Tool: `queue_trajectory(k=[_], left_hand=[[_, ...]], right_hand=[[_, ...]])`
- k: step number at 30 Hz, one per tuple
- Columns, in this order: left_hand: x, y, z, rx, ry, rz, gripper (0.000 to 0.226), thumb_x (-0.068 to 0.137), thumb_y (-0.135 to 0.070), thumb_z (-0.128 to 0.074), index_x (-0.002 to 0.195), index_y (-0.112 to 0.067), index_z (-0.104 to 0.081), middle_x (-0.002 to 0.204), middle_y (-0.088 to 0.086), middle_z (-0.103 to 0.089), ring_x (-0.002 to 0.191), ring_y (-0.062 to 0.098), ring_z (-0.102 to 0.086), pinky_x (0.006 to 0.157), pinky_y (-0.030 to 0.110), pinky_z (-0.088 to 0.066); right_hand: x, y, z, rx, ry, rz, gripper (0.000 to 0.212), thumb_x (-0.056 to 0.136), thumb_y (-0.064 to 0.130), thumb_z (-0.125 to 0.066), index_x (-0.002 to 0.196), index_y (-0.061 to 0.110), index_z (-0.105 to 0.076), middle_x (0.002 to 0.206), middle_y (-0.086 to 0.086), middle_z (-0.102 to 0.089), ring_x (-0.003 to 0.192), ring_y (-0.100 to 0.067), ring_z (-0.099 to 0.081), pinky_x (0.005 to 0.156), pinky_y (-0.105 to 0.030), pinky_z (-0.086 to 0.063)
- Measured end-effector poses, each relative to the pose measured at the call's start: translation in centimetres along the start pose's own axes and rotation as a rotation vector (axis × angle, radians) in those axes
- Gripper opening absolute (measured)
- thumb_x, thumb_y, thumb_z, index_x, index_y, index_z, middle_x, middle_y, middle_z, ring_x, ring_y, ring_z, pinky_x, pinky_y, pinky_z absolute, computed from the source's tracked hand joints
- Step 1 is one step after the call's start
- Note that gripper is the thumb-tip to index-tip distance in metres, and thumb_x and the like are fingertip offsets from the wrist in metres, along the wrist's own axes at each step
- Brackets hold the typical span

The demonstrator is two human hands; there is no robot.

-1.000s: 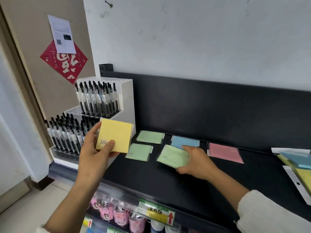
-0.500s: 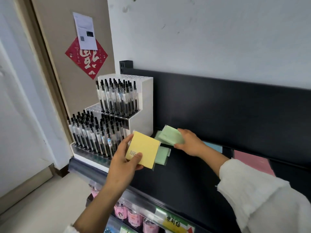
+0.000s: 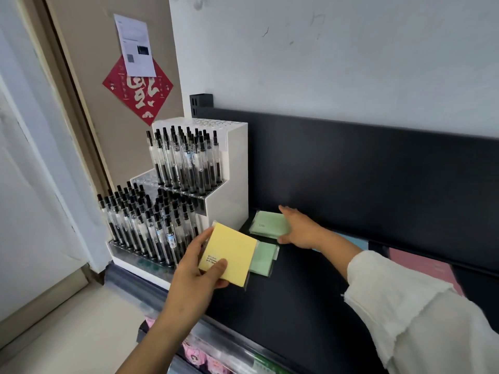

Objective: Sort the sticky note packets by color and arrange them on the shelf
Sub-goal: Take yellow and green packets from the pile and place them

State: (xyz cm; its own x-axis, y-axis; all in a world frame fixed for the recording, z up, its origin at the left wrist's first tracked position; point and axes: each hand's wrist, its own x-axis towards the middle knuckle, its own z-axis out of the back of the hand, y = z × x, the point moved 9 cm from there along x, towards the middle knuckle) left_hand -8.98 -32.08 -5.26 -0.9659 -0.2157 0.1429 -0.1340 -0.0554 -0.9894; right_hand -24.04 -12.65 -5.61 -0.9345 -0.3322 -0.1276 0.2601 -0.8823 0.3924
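Note:
My left hand [image 3: 194,268] grips a yellow sticky note packet [image 3: 229,252] by its near corner, holding it just above the front left of the black shelf [image 3: 297,298]. My right hand [image 3: 302,228] reaches to the back left of the shelf and holds the right edge of a green packet [image 3: 267,224], thumb at its near edge and fingers at its far edge. That packet lies on a small green pile beside the pen stand. Another green packet [image 3: 263,256] lies flat in front, partly hidden by the yellow one. A blue packet [image 3: 356,242] and a pink packet [image 3: 421,265] show behind my right arm.
A white tiered pen stand [image 3: 232,168] full of black pens fills the shelf's left end, close to both hands. A black back panel [image 3: 351,171] rises behind the shelf. Pink items [image 3: 199,354] sit on a lower shelf. My white sleeve covers the shelf's right part.
My right hand carried the green packet from mid-shelf to the back left and lowered it onto the green pile there. My left hand kept hold of the yellow packet.

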Motion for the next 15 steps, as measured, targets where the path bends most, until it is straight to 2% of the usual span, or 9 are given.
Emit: queue_trajectory(k=[2, 4, 6, 8, 11, 13, 15], left_hand=[[0.2, -0.5, -0.8, -0.005, 0.012, -0.012, 0.055, 0.088, -0.003, -0.058, 0.119, -0.047, -0.047, 0.108, -0.010, -0.056, 0.091, 0.017, -0.063, 0.059, 0.019, -0.055], [0.4, -0.9, -2.0, -0.011, 0.015, -0.022, 0.056, 0.087, -0.003, -0.058, 0.123, -0.044, -0.046, 0.108, -0.010, -0.055, 0.091, 0.015, -0.062, 0.058, 0.019, -0.055], [0.5, -1.3, -3.8, -0.039, 0.028, -0.030, 0.056, 0.087, -0.001, -0.059, 0.125, -0.040, -0.046, 0.107, -0.010, -0.054, 0.090, 0.013, -0.060, 0.056, 0.018, -0.055], [0.3, -1.4, -6.5, -0.057, 0.061, -0.035, 0.055, 0.087, -0.001, -0.059, 0.122, -0.041, -0.046, 0.109, -0.008, -0.054, 0.090, 0.012, -0.060, 0.054, 0.017, -0.054], [-0.6, -1.7, -11.2, -0.070, 0.156, -0.039, 0.053, 0.087, -0.002, -0.058, 0.120, -0.042, -0.046, 0.110, -0.012, -0.054, 0.089, 0.009, -0.060, 0.054, 0.016, -0.053], [-1.6, -2.0, -14.9, -0.042, 0.247, -0.052, 0.054, 0.088, -0.003, -0.058, 0.121, -0.044, -0.045, 0.108, -0.018, -0.054, 0.089, 0.007, -0.060, 0.057, 0.017, -0.053], [-2.6, -2.5, -18.5, 0.045, 0.347, -0.098, 0.056, 0.088, -0.008, -0.059, 0.129, -0.041, -0.040, 0.108, -0.020, -0.054, 0.093, 0.006, -0.059, 0.068, 0.024, -0.057]], right_hand=[[-1.7, 1.0, 1.5, 0.075, -0.124, 0.064, 0.080, 0.087, 0.022, -0.064, 0.149, 0.018, -0.013, 0.157, -0.002, -0.012, 0.144, -0.018, -0.011, 0.117, -0.032, -0.013], [-4.3, 1.5, 2.6, 0.246, -0.197, 0.096, 0.064, 0.091, 0.026, -0.058, 0.146, 0.021, -0.027, 0.150, 0.001, -0.031, 0.138, -0.016, -0.029, 0.111, -0.029, -0.025], [-7.2, 1.4, 2.7, 0.473, -0.188, 0.083, 0.050, 0.093, 0.032, -0.053, 0.140, 0.022, -0.038, 0.135, 0.002, -0.051, 0.125, -0.014, -0.048, 0.105, -0.028, -0.037], [-10.4, 0.7, 2.0, 0.692, -0.151, 0.049, 0.047, 0.093, 0.035, -0.052, 0.137, 0.024, -0.040, 0.121, 0.002, -0.061, 0.107, -0.011, -0.061, 0.095, -0.029, -0.048], [-14.3, -1.8, 1.1, 0.894, -0.170, -0.032, 0.052, 0.089, 0.020, -0.061, 0.134, 0.030, -0.037, 0.107, 0.000, -0.064, 0.094, -0.012, -0.066, 0.075, -0.023, -0.056], [-16.8, -4.6, 1.8, 0.962, -0.257, -0.106, 0.054, 0.087, 0.009, -0.062, 0.131, 0.029, -0.040, 0.104, -0.003, -0.064, 0.093, -0.014, -0.065, 0.068, -0.022, -0.057], [-19.2, -7.4, 2.8, 0.963, -0.339, -0.173, 0.054, 0.087, 0.005, -0.061, 0.130, 0.030, -0.042, 0.105, -0.002, -0.063, 0.094, -0.013, -0.064, 0.066, -0.022, -0.056]])
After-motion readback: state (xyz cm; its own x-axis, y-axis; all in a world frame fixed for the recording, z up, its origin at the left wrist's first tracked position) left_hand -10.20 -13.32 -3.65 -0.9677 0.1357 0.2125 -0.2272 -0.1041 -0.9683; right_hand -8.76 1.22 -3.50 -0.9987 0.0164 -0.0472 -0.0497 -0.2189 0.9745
